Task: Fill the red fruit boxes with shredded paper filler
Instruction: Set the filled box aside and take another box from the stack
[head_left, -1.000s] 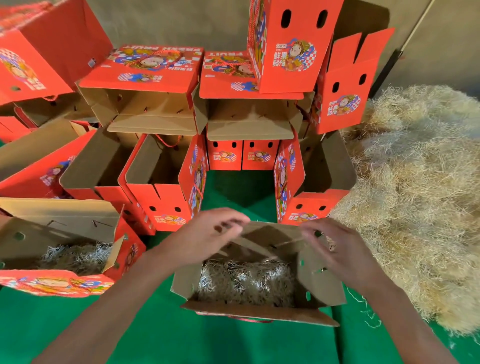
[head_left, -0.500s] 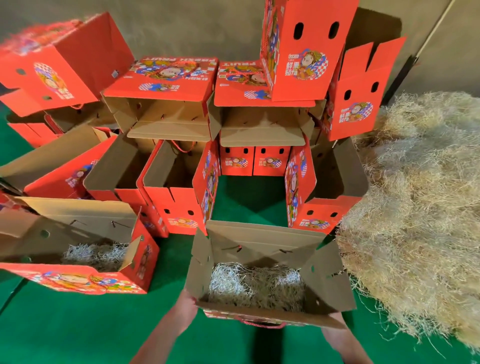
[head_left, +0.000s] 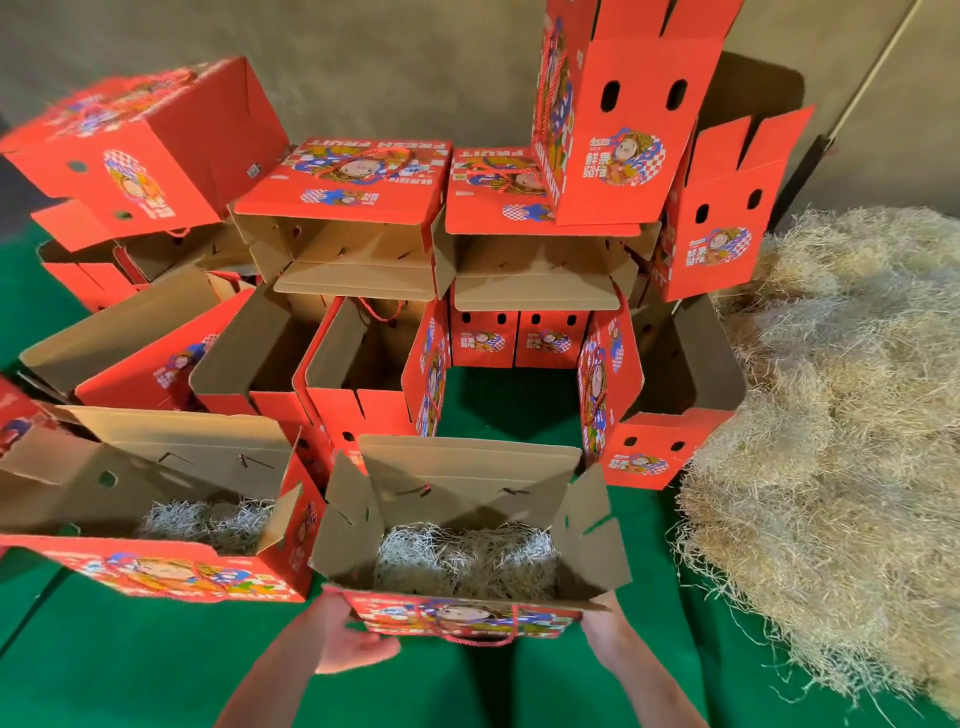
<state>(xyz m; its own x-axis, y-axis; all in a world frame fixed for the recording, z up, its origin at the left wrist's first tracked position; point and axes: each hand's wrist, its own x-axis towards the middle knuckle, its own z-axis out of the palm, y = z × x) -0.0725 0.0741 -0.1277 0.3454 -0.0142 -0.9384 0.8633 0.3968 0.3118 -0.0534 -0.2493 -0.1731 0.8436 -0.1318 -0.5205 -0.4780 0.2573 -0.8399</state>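
An open red fruit box (head_left: 470, 480) sits right in front of me, with a layer of pale shredded paper filler (head_left: 467, 561) on its bottom. My left hand (head_left: 349, 640) grips its near left bottom corner, thumb showing below the red front face. My right hand (head_left: 601, 626) holds the near right corner, with its fingers hidden behind the box. A second open red box (head_left: 156, 571) lies to the left with filler (head_left: 208, 522) inside.
A big heap of loose shredded paper (head_left: 831, 441) fills the right side. Several empty red boxes (head_left: 363, 374) are stacked and tipped behind, some on their sides, against a grey wall. Green matting (head_left: 130, 670) covers the floor.
My hands left the box's top flaps, dropped to its near bottom corners and took hold there. The flaps now stand open and the box's red front face shows.
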